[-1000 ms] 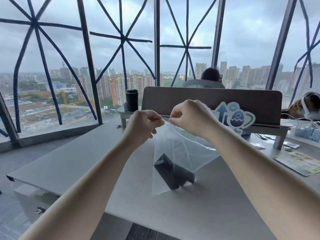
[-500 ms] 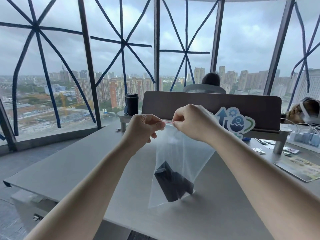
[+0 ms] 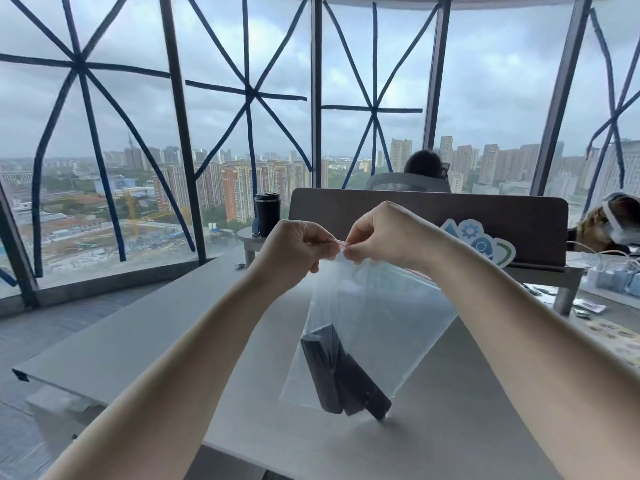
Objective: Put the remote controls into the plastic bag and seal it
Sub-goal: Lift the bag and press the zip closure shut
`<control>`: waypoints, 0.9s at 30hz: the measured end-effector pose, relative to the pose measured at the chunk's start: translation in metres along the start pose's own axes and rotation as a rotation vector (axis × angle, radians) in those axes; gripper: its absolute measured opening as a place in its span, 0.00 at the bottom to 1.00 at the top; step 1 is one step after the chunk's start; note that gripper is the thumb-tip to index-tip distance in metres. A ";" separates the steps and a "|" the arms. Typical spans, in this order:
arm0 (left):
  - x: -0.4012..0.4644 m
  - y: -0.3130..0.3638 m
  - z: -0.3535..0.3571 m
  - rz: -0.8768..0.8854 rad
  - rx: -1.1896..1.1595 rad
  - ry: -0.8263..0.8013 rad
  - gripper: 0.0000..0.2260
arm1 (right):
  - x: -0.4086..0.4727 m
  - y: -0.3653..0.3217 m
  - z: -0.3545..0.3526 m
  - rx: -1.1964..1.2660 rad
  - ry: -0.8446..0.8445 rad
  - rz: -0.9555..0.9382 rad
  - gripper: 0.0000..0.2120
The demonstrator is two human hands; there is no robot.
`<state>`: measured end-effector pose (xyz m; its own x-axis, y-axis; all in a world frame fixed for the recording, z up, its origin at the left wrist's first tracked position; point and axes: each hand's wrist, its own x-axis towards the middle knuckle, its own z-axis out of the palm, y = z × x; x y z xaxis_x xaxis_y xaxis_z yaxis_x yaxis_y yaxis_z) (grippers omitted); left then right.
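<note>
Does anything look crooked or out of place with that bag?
Nothing looks damaged or spilled. The plastic bag hangs skewed from the left hand and right hand, pinching its top strip, while the dark remote controls lean tilted in its lowest corner.
</note>
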<state>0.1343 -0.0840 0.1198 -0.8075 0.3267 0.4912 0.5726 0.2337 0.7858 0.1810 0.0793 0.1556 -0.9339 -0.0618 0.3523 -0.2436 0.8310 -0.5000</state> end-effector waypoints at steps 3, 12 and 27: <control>0.001 0.001 -0.001 -0.005 -0.026 -0.010 0.07 | 0.001 -0.001 0.000 -0.016 0.010 0.011 0.04; 0.002 -0.007 -0.001 -0.010 0.016 0.016 0.08 | -0.001 -0.008 0.007 -0.178 0.116 -0.013 0.04; 0.004 -0.014 0.007 0.006 0.077 0.065 0.10 | 0.009 -0.007 0.016 -0.131 0.070 0.024 0.10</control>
<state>0.1233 -0.0799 0.1081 -0.8104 0.2685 0.5208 0.5842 0.3022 0.7532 0.1699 0.0642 0.1499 -0.9174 -0.0059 0.3979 -0.1806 0.8970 -0.4034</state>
